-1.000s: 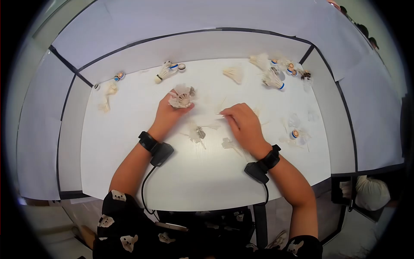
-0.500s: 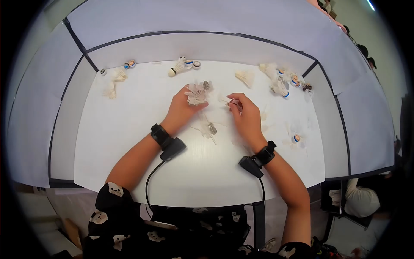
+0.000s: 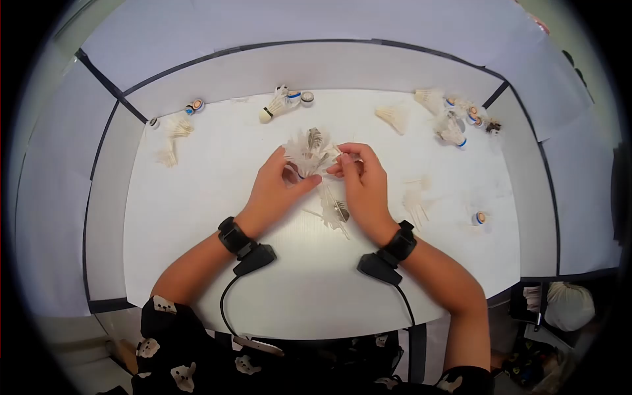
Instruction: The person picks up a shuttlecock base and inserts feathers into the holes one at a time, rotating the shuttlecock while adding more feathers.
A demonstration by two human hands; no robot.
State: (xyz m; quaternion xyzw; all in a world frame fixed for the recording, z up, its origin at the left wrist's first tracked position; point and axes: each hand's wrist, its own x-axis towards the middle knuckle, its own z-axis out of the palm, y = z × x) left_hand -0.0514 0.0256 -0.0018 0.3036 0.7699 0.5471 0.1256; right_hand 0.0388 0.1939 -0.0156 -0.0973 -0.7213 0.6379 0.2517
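Note:
A frayed feather shuttlecock [image 3: 308, 150], its feathers splayed and one of them dark, is in my left hand [image 3: 280, 184], which is wrapped round its lower part. Only a bit of the blue band shows between the fingers. At the shuttlecock's right edge, the fingertips of my right hand [image 3: 363, 184] pinch a pale feather [image 3: 337, 153]. Just below the hands, loose feathers [image 3: 334, 209] lie in a small pile on the white table, one with a dark patch.
More loose feathers [image 3: 416, 201] and a shuttlecock cork [image 3: 479, 218] lie at the right. Worn shuttlecocks [image 3: 283, 102] and corks stand along the back. A feather skirt [image 3: 392, 120] lies behind my right hand. Pale panels [image 3: 316, 66] wall the table in.
My right hand has come left to the shuttlecock, from a spot apart from it. The shuttlecock has tipped so that its feathers point more upward. The view has shifted slightly.

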